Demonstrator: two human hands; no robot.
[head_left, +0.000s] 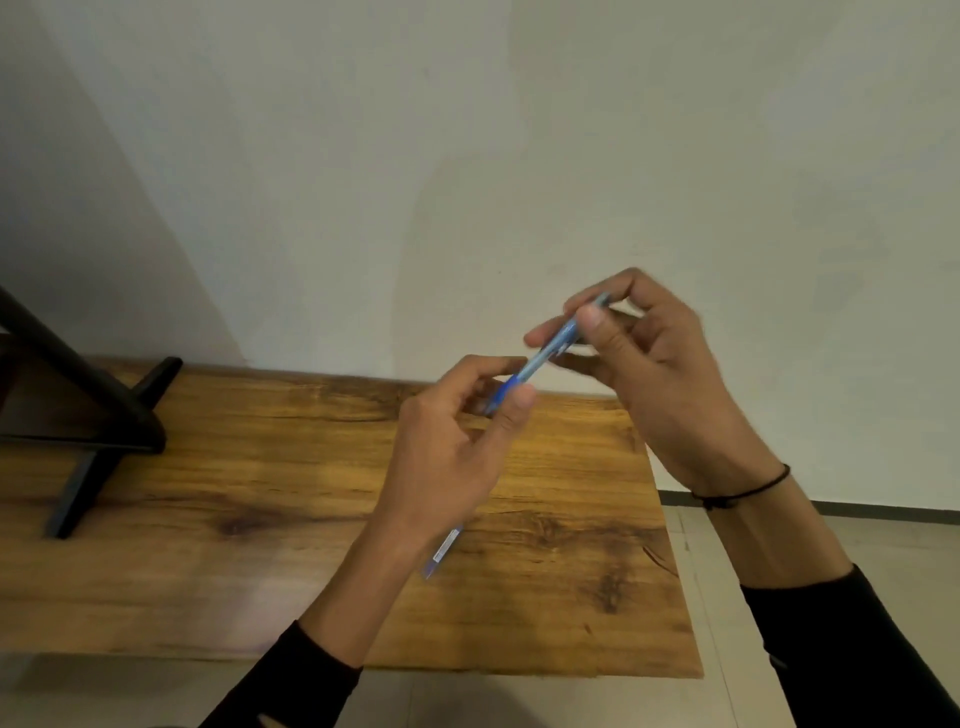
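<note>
I hold a blue pen (540, 356) in the air above the far edge of a wooden table (260, 493). My left hand (452, 447) pinches its darker blue lower end between thumb and fingers. My right hand (644, 364) pinches the clear light-blue upper part, thumb on top. The pen slants up to the right. A second blue pen part (442, 552) lies on the table, partly hidden beneath my left wrist.
A black stand with a crossed foot (104, 436) occupies the table's left side. A pale wall rises right behind the table. Grey floor tiles (779, 597) lie to the right of and below the table's edge.
</note>
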